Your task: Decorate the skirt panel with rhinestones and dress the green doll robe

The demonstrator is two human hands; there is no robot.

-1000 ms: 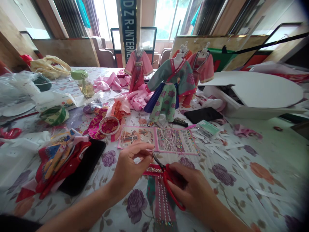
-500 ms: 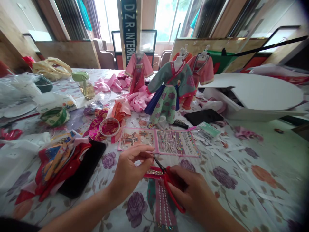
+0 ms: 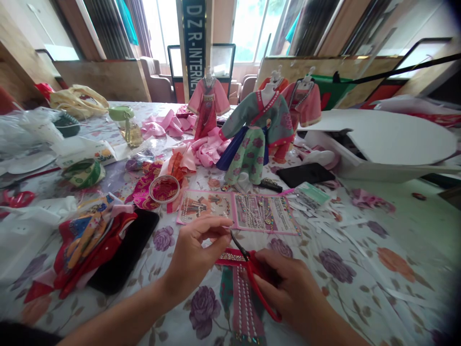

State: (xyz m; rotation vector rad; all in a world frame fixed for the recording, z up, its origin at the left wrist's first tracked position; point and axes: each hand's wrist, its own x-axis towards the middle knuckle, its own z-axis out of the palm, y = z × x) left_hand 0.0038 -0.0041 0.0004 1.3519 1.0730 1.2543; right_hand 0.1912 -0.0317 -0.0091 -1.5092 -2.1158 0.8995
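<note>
Fingertips pinched together, my left hand [image 3: 196, 254] hovers above the cloth piece; what they hold, if anything, is too small to make out. In my right hand [image 3: 288, 283] is a pair of red-handled scissors [image 3: 260, 295], its dark blade tips close to the left fingertips. Under both hands lies a red band [image 3: 230, 257] set with small shiny beads. From it hangs a pink strip [image 3: 245, 302] with rows of white beads, beside a dark green strip [image 3: 226, 288]. Just beyond, two picture cards [image 3: 266, 214] carry loose beads and chains.
Small dressed dolls' garments on stands [image 3: 257, 129] rise behind the cards. A black phone [image 3: 306, 175] lies at right, another dark phone-like slab [image 3: 126, 254] at left under red cloth [image 3: 95, 254]. A round container [image 3: 164, 189], tape roll [image 3: 83, 173] and paper scraps [image 3: 326, 226] lie around.
Both hands keep nearly the same place and grip. The scissors' handle has shifted very slightly to the right and down.
</note>
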